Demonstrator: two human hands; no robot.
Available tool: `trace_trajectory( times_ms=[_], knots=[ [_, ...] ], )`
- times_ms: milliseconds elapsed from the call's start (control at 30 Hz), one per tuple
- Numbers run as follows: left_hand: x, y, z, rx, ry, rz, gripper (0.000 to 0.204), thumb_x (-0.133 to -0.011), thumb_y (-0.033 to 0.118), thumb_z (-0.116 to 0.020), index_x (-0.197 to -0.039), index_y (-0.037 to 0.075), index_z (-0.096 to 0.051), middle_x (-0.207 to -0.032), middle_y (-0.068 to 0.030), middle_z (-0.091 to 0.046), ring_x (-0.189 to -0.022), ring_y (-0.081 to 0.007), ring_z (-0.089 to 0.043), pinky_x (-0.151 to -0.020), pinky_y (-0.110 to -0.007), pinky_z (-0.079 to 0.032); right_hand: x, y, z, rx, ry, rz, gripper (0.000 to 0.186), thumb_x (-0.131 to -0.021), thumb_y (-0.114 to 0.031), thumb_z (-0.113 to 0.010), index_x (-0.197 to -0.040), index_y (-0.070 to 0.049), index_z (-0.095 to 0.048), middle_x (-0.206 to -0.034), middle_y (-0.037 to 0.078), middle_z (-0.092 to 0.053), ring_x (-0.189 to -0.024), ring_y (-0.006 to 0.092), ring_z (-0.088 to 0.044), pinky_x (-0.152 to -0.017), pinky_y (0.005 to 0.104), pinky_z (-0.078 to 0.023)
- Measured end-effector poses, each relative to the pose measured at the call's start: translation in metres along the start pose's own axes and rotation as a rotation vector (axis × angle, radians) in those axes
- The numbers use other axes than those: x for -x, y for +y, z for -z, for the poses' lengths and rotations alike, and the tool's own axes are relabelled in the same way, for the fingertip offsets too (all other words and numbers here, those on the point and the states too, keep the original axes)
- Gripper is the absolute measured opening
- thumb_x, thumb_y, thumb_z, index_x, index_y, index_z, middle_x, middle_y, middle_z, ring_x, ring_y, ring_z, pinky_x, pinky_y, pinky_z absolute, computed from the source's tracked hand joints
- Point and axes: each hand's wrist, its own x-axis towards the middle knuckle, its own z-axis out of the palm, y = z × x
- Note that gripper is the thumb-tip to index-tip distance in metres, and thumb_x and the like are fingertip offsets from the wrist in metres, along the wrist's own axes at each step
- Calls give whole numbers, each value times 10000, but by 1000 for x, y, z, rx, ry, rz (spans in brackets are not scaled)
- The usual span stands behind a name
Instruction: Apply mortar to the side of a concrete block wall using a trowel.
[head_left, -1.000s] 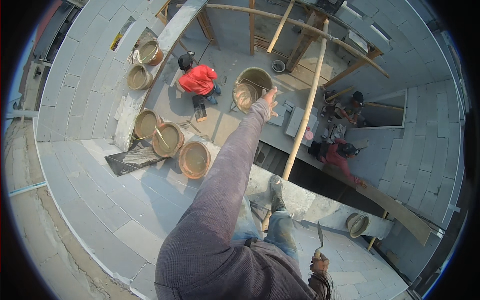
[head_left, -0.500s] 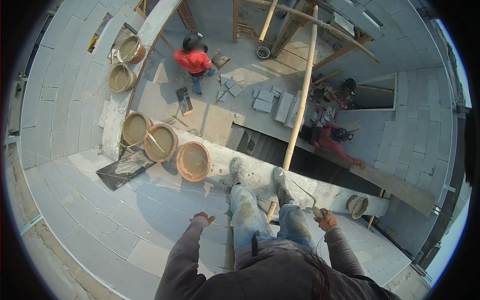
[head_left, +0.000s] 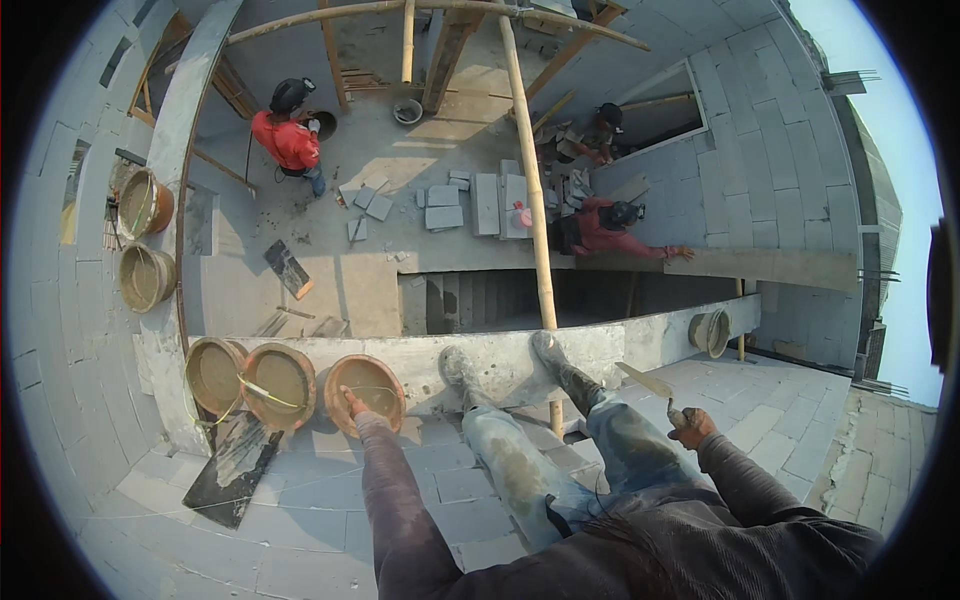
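Observation:
My left hand [head_left: 355, 405] reaches into the area of the rightmost orange bucket [head_left: 380, 410], by its wire handle; whether the fingers grip the wire is unclear. Two more buckets of grey, wet material [head_left: 215, 375] [head_left: 278, 390] stand to its left, beside a dark, smeared board [head_left: 225, 480]. My right hand [head_left: 692, 425] is closed around the handle of a trowel [head_left: 645, 378], its blade pointing forward. My booted feet [head_left: 460, 370] rest on a grey concrete beam [head_left: 630, 345], with an open drop and stairwell beyond.
Below, a red-shirted worker [head_left: 285, 140] holds a dark round container. Two more workers [head_left: 610, 225] [head_left: 595, 145] are at the right, near blocks [head_left: 445, 210]. Bamboo poles [head_left: 530, 200] cross the space. Buckets [head_left: 145, 275] sit on the left ledge, another [head_left: 710, 332] on the right.
The large bucket seen beside my outstretched left hand a second ago has left it; that hand has come down to the orange bucket. The red-shirted worker has turned, now holding a container.

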Motion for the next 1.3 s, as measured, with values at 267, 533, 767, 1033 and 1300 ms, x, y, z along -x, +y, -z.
trace_trajectory(
  times_ms=[267,533,767,1033,1300],
  knots=[
    [-47,5,1,407,59,-6,608,-996,591,-550,-1452,192,-505,-1206,-71,-659,-1163,-211,-636,-1052,-473,-489,14,17,-6,0,97,-3,441,-753,-385,-839,-980,-25,-723,-886,194,-737,-865,377,-720,-788,445,-568],
    [14,-14,30,488,286,138,356,-968,501,-599,-1065,162,-647,-856,18,-601,-722,-136,-575,-676,-312,-509,24,21,-19,-556,-70,-208,342,-812,-283,-844,-971,-9,-715,-761,107,-698,-633,220,-691,-574,370,-583],
    [110,19,0,314,77,115,438,-979,546,-536,-1207,178,-606,-1087,-3,-592,-945,-155,-566,-805,-354,-490,66,81,-45,-797,-64,-313,370,-813,-262,-853,-1026,8,-716,-793,110,-690,-648,225,-684,-573,392,-586],
    [254,42,-58,-11,-143,31,559,-991,597,-464,-1369,196,-558,-1350,-26,-583,-1201,-176,-556,-954,-402,-468,70,147,-104,-1548,-2,-596,235,-823,-153,-829,-922,-3,-677,-719,99,-637,-562,233,-608,-496,412,-502],
    [387,10,-172,-96,-37,1,560,-984,617,-433,-1325,181,-516,-1341,-40,-477,-1209,-186,-468,-982,-465,-382,21,228,-136,-1934,-61,-811,222,-852,-130,-810,-941,-8,-647,-692,84,-596,-544,214,-564,-472,416,-454]
  ],
)
